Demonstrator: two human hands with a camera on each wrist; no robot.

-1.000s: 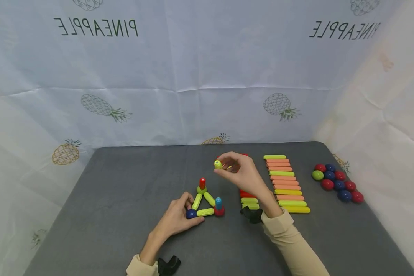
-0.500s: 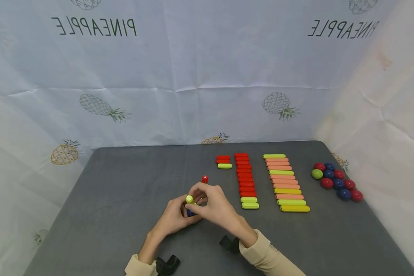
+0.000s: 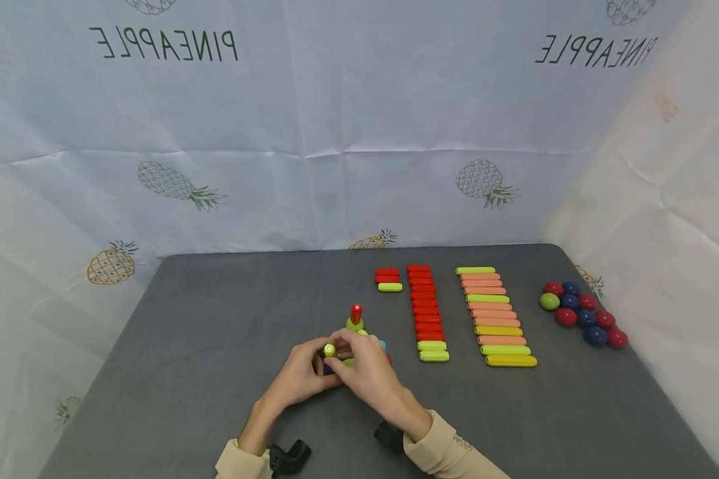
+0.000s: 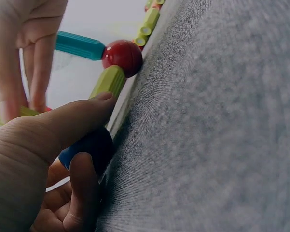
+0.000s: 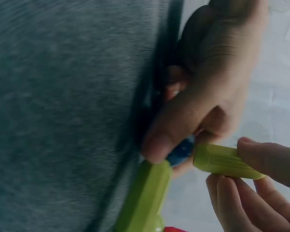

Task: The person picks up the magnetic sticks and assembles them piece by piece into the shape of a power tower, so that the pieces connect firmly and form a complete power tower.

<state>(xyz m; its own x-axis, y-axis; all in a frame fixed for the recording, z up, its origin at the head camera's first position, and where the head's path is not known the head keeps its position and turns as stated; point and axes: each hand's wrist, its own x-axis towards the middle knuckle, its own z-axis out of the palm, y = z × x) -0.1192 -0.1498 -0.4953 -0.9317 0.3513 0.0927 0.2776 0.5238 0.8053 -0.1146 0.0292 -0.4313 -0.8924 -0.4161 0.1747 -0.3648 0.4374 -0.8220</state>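
Note:
My left hand grips a blue ball at the near left corner of a flat triangle of yellow-green rods. Its thumb lies along the adjoining rod. Between thumb and fingers, my right hand pinches another yellow-green rod upright, its lower end right at the blue ball. A red ball with a teal rod standing on it forms the right corner, mostly behind my right hand in the head view. The far corner is a green ball carrying an upright red rod.
Right of the hands lies a column of short red rods ending in yellow-green ones, with a small group beside it. Farther right are longer orange and yellow rods, then several loose balls near the grey table's right side.
My right hand has come down and left, bringing the yellow-green rod from near the red rods to the blue ball. My left hand has stayed at the blue ball.

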